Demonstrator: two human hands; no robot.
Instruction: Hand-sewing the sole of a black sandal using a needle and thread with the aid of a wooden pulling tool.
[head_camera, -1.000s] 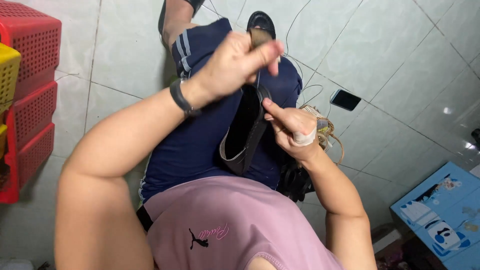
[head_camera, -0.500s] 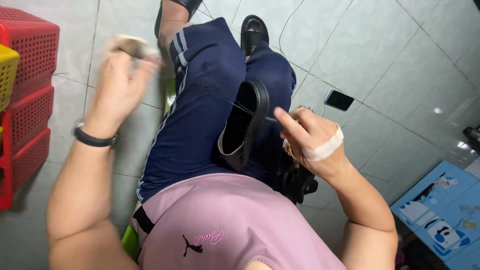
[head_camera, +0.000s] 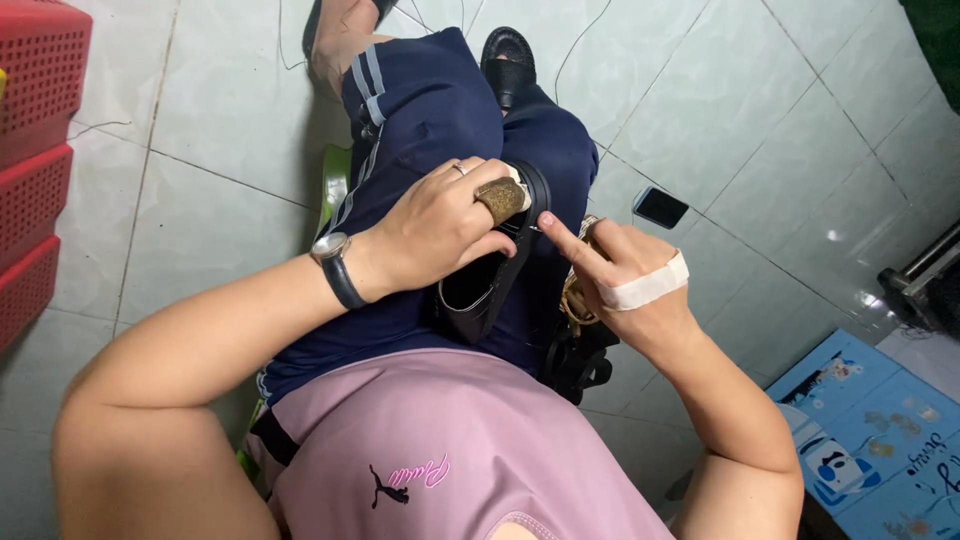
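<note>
A seated person looks down at a black shoe (head_camera: 478, 290) lying on their lap, across dark blue trousers (head_camera: 420, 130). The left hand (head_camera: 440, 225), with a wristwatch (head_camera: 335, 262) and a brown thumb guard (head_camera: 500, 198), is closed over the shoe's upper edge. The right hand (head_camera: 625, 270), wrapped in white tape, rests just beside the shoe with its forefinger pointing at the rim, pinching nothing visible. Red baskets (head_camera: 35, 150) stand by the left edge of the tiled floor (head_camera: 760, 130), a phone (head_camera: 660, 207) lies to the right.

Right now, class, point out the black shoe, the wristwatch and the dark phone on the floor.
black shoe (head_camera: 478, 296): head view, inner opening.
wristwatch (head_camera: 329, 245): head view, its face.
dark phone (head_camera: 660, 207): head view, middle of its screen.
</note>
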